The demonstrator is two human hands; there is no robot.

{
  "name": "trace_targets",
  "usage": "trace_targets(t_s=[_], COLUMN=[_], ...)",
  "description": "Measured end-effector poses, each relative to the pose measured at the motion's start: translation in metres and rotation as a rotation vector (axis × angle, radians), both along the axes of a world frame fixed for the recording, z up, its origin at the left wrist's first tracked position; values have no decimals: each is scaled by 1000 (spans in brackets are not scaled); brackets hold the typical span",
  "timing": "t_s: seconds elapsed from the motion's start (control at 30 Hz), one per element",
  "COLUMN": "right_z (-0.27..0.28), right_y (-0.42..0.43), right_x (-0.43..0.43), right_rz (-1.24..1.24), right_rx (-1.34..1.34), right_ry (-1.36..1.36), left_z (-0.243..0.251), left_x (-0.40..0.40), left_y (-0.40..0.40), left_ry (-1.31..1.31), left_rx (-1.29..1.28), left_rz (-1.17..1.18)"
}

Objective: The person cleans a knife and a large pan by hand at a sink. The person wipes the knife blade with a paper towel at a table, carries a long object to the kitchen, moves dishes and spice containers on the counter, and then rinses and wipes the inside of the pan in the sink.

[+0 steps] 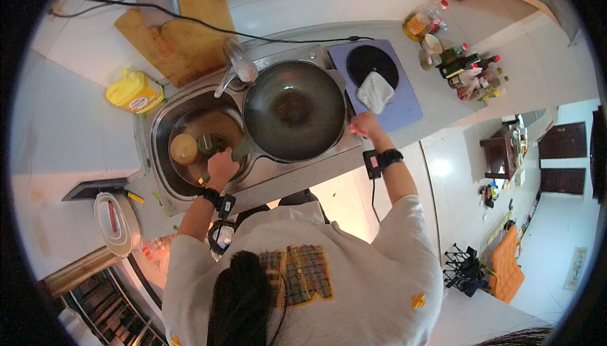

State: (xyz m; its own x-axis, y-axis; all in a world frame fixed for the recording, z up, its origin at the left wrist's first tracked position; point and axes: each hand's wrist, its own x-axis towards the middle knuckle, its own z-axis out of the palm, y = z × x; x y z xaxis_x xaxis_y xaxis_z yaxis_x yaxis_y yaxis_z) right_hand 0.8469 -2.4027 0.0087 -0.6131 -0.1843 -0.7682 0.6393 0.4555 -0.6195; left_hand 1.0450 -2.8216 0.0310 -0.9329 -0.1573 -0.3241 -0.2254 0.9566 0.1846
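Note:
A large dark wok point(291, 113) sits over the right basin of a double stainless-steel sink. My left hand point(223, 169) is over the left basin, its fingers closed at a dull green flat piece point(243, 150) beside the wok's lower-left rim. Whether this is a pad or the wok's handle I cannot tell. Beneath that hand, a round pan of brownish water point(208, 121) holds a pale round object point(183, 149) and a dark green item point(209, 143) with a small handle. My right hand point(365, 125) has curled fingers close to the wok's right rim; contact is unclear.
A faucet point(242, 64) rises behind the sink. Right of it, a grey cloth point(375, 92) lies on a purple induction cooker point(405, 95). Several bottles point(457, 66) line the far counter. A yellow jug point(135, 91) and cleaver point(95, 188) lie left. A black cord point(213, 28) hangs behind.

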Motion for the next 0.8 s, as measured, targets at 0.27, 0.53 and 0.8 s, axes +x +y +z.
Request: trace_targets(t_s=[0.27,0.53,0.8], right_z=[44,15,43], right_y=[-1,10,-77], right_x=[-30,-39,11], right_rz=[147,37,-157], right_rx=[1126,939,471], right_ry=[1033,1119,1271], left_z=[-7,-14,-15], left_x=[6,12,15], left_y=[5,8,16], left_ry=[-27,-21,33], left_rx=[-15,-2,54], left_rz=[29,54,81])
